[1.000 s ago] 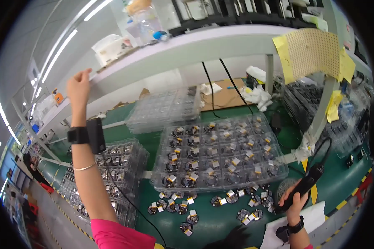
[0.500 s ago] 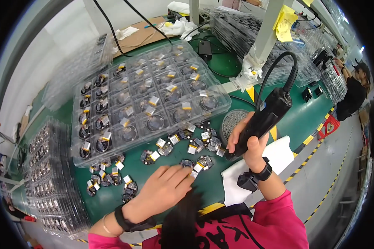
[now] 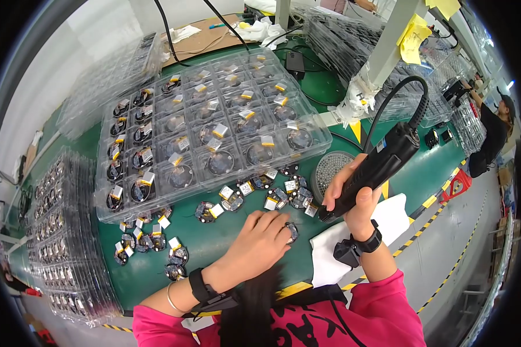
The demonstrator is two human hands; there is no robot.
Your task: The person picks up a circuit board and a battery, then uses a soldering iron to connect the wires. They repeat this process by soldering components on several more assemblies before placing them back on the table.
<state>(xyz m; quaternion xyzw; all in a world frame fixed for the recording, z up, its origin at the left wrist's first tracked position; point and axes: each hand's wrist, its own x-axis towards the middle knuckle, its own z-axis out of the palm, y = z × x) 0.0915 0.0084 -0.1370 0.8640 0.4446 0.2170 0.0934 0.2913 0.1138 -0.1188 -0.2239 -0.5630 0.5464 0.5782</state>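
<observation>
My right hand (image 3: 359, 214) is wrapped around a black electric screwdriver (image 3: 385, 163), whose tip slants down to the left above the table. A cord leaves its top end. My left hand (image 3: 257, 246) is bent low over the green tabletop, with its fingertips closed on a small round circuit board (image 3: 293, 232); most of that board is hidden under the fingers. Similar round boards with silver battery cells (image 3: 231, 199) lie loose just beyond this hand. Another loose cluster of boards (image 3: 150, 237) lies to its left.
A clear compartment tray (image 3: 214, 194) of boards fills the far middle. Stacked trays (image 3: 69, 243) stand at the left. A round dish of small silver pieces (image 3: 330, 173) sits beside the screwdriver, near a white cloth (image 3: 324, 263). Farther right, a person (image 3: 486, 136) works.
My left hand has moved right and closed over a board there; the boards with white cells by its fingertips are now covered. The right hand still holds the screwdriver. The whole view has shifted slightly.
</observation>
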